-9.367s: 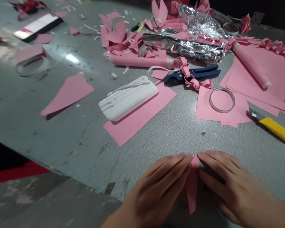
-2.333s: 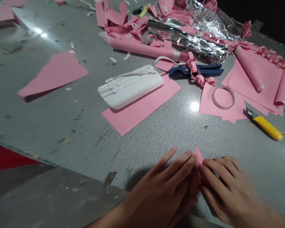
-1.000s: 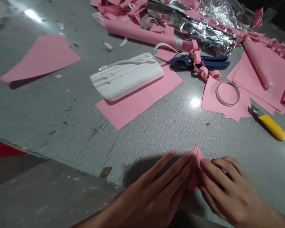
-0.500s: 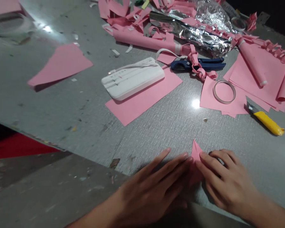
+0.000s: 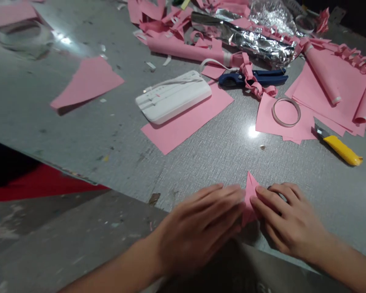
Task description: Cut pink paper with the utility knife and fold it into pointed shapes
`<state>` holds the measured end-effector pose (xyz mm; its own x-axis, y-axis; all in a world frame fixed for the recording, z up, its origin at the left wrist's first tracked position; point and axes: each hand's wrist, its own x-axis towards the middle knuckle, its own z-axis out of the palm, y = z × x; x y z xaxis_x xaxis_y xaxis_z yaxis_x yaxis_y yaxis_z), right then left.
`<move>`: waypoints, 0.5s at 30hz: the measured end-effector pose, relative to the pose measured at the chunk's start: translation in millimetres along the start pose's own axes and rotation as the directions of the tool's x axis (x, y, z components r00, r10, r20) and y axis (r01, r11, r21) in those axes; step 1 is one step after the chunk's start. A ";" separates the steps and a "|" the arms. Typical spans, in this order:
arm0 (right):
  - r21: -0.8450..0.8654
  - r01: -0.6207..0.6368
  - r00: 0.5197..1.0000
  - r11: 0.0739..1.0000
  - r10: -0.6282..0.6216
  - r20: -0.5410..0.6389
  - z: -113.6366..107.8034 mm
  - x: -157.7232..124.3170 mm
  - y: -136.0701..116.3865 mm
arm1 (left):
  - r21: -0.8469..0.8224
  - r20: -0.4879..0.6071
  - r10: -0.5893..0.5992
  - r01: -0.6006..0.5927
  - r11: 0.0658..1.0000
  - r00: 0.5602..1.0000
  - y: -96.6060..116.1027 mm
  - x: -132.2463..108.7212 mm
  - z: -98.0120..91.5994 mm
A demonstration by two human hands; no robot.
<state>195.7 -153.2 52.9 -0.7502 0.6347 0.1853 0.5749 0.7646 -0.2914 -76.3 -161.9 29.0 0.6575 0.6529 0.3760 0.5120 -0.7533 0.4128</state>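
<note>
A small piece of folded pink paper [image 5: 249,199] lies near the table's front edge, narrowing to a point at its far end. My right hand [image 5: 293,221] pins it from the right, with curled fingertips pressed on its surface. On the other side, my left hand [image 5: 203,226] lies with its fingers stretched out and close together, the tips at the paper's left edge. These fingers are slightly blurred, and both thumbs are mostly hidden. Beyond the right hand rests a yellow box cutter [image 5: 343,149].
A white power bank [image 5: 175,97] sits on a pink sheet [image 5: 183,138]. Further back are dark blue pliers [image 5: 262,78], a tape roll [image 5: 286,112] on pink paper, crumpled foil [image 5: 262,47], rolled paper tubes and pink chains. A loose pink piece [image 5: 88,83] lies left.
My left hand's fingers have come closer together and shifted slightly off the folded paper, showing more of its left side. My right hand keeps its place on the paper. The view has shifted a little.
</note>
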 end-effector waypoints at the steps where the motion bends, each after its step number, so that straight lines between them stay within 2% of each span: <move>1: -0.014 0.002 1.000 1.000 -0.002 -0.004 0.6 -0.4 -0.2 | 0.051 0.031 -0.008 0.007 0.999 0.999 -3.0 6.9 2.0; 3: -0.036 0.000 1.000 0.999 0.000 -0.008 1.4 -1.3 -0.7 | 0.160 0.114 0.030 -0.048 0.986 0.993 -7.9 18.2 7.0; 5: -0.040 -0.005 1.000 0.999 0.004 -0.002 1.3 -2.6 -1.4 | 0.212 0.140 0.050 -0.079 0.974 0.989 -9.8 24.2 12.0; 10: -0.050 -0.033 0.999 0.998 0.034 0.016 -3.0 -14.8 -8.2 | 0.197 0.078 -0.019 0.004 0.980 0.997 -4.1 24.4 14.8; 15: -0.083 -0.075 0.997 0.994 0.078 0.027 -6.3 -41.2 -20.1 | 0.161 0.070 -0.020 0.009 0.987 0.997 -3.5 25.2 11.2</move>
<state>217.1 -194.0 57.1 -0.7118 0.6890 0.1369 0.6549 0.7213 -0.2253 -55.3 -143.7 27.7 0.6839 0.6610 0.3088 0.6002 -0.7504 0.2770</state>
